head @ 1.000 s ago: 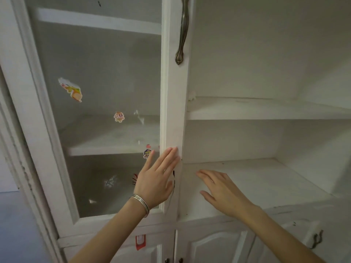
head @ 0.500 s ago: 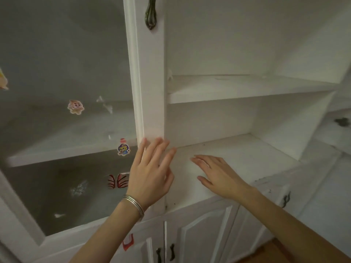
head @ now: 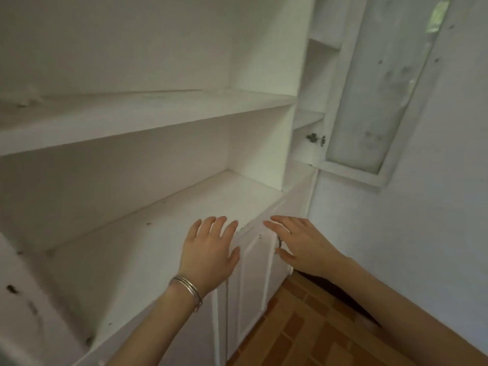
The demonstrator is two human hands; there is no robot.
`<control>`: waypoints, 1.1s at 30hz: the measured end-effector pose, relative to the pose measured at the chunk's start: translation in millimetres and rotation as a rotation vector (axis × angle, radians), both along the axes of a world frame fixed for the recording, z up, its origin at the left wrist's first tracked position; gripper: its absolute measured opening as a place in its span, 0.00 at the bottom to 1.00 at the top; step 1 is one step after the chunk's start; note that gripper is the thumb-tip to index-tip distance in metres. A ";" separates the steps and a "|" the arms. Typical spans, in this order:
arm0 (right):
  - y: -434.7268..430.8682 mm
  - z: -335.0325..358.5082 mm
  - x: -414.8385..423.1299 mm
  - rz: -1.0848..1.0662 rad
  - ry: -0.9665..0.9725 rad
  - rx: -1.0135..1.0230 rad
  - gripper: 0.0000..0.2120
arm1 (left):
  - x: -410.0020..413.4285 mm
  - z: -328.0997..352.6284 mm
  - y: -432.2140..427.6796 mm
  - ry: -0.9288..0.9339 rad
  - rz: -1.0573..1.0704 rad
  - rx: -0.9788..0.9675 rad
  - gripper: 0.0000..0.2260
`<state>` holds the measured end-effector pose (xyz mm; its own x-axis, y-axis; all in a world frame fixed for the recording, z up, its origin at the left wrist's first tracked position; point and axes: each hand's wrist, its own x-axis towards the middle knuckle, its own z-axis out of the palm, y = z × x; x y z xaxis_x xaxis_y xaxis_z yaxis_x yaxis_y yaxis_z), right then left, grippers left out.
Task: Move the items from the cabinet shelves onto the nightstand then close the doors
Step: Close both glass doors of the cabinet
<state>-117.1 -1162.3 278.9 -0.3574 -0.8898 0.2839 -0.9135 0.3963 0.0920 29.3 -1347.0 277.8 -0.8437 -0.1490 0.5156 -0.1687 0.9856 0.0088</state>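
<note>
The white cabinet's right half stands open, and its lower shelf and upper shelf carry nothing that I can see. Its right glass door is swung wide open against the wall at the upper right. My left hand, a silver bangle on the wrist, hovers with straight fingers over the lower shelf's front edge. My right hand is spread flat in the air to its right, in front of the lower cupboard door. Neither hand holds anything. The left glass door and the nightstand are out of view.
A dark metal hinge shows on the frame beside the open door. Brown tiled floor lies below at the right, and a pale wall runs behind the door. A small dark handle sits on the lower cupboard.
The view has swung right: the closed left glass door with stickers left the frame and the open right door came in. Both hands moved right, off the left door's frame.
</note>
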 end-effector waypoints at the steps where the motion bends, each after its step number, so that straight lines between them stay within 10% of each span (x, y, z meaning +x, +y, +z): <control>1: 20.0 0.4 -9.2 -0.034 0.006 0.002 0.28 | -17.5 -0.4 14.6 0.004 -0.035 -0.003 0.23; 17: 306.6 9.5 -192.6 -0.307 0.041 0.073 0.27 | -256.0 3.3 267.3 0.013 -0.322 -0.059 0.20; 33: 310.9 -9.6 -386.8 -0.289 0.066 -0.004 0.26 | -460.5 -0.8 266.8 0.045 -0.352 -0.139 0.20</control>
